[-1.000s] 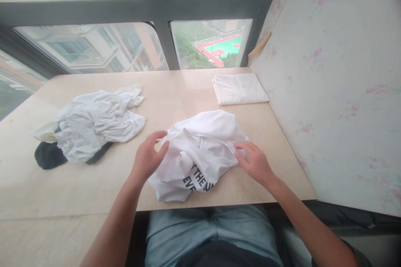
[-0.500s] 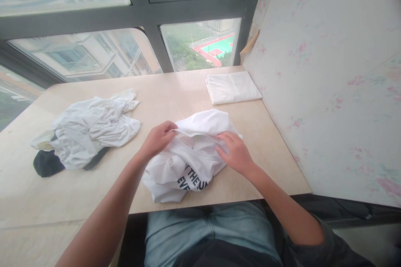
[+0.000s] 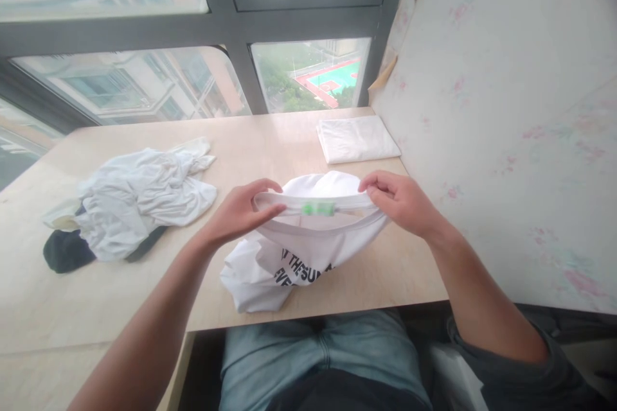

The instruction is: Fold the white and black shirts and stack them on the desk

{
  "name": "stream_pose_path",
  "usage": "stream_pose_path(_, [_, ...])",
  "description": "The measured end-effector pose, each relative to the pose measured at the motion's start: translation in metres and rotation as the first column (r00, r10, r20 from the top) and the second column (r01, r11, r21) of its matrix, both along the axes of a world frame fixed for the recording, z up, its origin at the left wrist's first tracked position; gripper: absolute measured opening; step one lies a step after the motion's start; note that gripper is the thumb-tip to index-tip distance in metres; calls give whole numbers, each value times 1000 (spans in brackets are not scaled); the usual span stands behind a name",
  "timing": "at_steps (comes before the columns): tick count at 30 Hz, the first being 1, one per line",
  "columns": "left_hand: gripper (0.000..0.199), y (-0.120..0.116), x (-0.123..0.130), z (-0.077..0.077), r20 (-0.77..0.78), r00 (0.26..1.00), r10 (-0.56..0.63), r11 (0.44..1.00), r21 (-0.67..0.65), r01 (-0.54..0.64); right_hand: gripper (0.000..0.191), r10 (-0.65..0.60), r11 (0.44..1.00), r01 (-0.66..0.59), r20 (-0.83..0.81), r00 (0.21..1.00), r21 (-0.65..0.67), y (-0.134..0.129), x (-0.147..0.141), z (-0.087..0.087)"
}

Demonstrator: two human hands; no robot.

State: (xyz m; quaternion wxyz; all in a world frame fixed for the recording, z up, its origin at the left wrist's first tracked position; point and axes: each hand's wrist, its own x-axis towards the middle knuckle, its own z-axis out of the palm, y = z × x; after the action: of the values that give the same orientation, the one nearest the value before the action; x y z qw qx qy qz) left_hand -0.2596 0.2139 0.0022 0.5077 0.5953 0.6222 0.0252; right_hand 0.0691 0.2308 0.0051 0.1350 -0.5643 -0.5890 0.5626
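Collar [image 3: 308, 230] lifted, stretched — left hand [image 3: 243, 209], right hand [image 3: 400, 202] each pinching it, green label [image 3: 318, 209] blurred, white shirt [image 3: 318, 247] reading "THE SUN"

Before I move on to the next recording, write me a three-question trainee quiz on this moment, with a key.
1. True or false: the left hand and the right hand both hold the shirt by its collar.

2. Where does the folded cloth lie?
A) On top of the heap
B) Beside the wall
C) Under the left hand

3. Fill in the colour: the blurred patch inside the collar is mostly ____.

Key: 1 true; 2 B; 3 green.
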Motion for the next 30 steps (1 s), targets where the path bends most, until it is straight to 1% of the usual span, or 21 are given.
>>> stream_pose_path(1, [38, 2, -3, 0, 44, 998, -34, 999, -28, 36, 22, 7, 997, -8, -24, 1000, -75, 4, 4, -1])
stream_pose_path(3, [40, 5, -11, -2, 128, 991, -45, 994, -90, 57, 33, 21, 978, -34, -63, 998, -205, 8, 10, -6])
stream_pose_path(4, [40, 5, -16, -2, 160, 987, -35, 991, -124, 55, 38, 51, 965, -71, -86, 995, -252, 9, 13, -8])
stream_pose_path(6, [38, 4, -26, -2, 194, 981, -3, 981, -192, 41, 44, 165, 930, -206, -152, 974, -306, 10, 19, -9])
stream_pose_path(8, [35, 3, -35, -2, 206, 979, 12, 965, -259, 43, 43, 279, 887, -339, -220, 935, -313, 9, 27, -7])
stream_pose_path(9, [33, 2, -40, -1, 206, 978, 17, 957, -287, 43, 41, 316, 875, -378, -235, 919, -303, 8, 31, -6])
stream_pose_path(11, [31, 0, -49, 1, 199, 980, 20, 944, -327, 47, 38, 352, 872, -398, -201, 914, -283, 9, 39, -3])
stream_pose_path(14, [30, -2, -61, 4, 193, 980, 43, 932, -362, 31, 38, 371, 902, -367, -26, 928, -226, 11, 47, -6])
stream_pose_path(15, [30, -3, -65, 5, 202, 977, 72, 926, -377, 10, 40, 349, 924, -337, 38, 937, -180, 12, 48, -8])
stream_pose_path(16, [30, -3, -68, 7, 216, 970, 114, 921, -390, -21, 42, 292, 953, -282, 93, 952, -109, 12, 48, -11])
stream_pose_path(17, [30, -3, -71, 9, 228, 960, 161, 917, -393, -61, 43, 205, 979, -204, 132, 970, -19, 11, 48, -13])
stream_pose_path(18, [29, -2, -73, 12, 238, 950, 205, 918, -383, -102, 44, 103, 990, -116, 154, 983, 77, 11, 47, -16])
stream_pose_path(19, [29, -1, -75, 15, 243, 941, 235, 925, -354, -140, 45, 10, 987, -36, 164, 986, 159, 10, 47, -17])
stream_pose_path(20, [31, 1, -76, 18, 239, 937, 254, 936, -303, -176, 46, -58, 975, 19, 175, 983, 220, 9, 46, -17])
stream_pose_path(21, [32, 3, -78, 22, 223, 936, 270, 948, -234, -218, 46, -95, 965, 44, 190, 977, 257, 9, 45, -15])
stream_pose_path(23, [36, 9, -81, 33, 161, 931, 328, 945, -59, -323, 45, -104, 961, 43, 216, 971, 272, 12, 47, -5])
stream_pose_path(25, [37, 19, -87, 49, 129, 909, 396, 908, 90, -409, 45, -116, 967, 70, 181, 977, 245, 21, 51, 17])
stream_pose_path(26, [38, 25, -91, 58, 137, 901, 411, 895, 129, -428, 44, -120, 973, 90, 136, 983, 212, 29, 54, 32])
stream_pose_path(27, [37, 32, -95, 70, 155, 903, 400, 897, 138, -421, 42, -122, 979, 107, 81, 989, 172, 38, 58, 50])
stream_pose_path(29, [36, 49, -103, 99, 188, 929, 320, 933, 110, -343, 36, -131, 984, 132, -17, 991, 119, 61, 65, 87])
stream_pose_path(30, [35, 59, -107, 116, 180, 937, 300, 934, 145, -326, 37, -206, 966, 207, -22, 978, 158, 73, 69, 106])
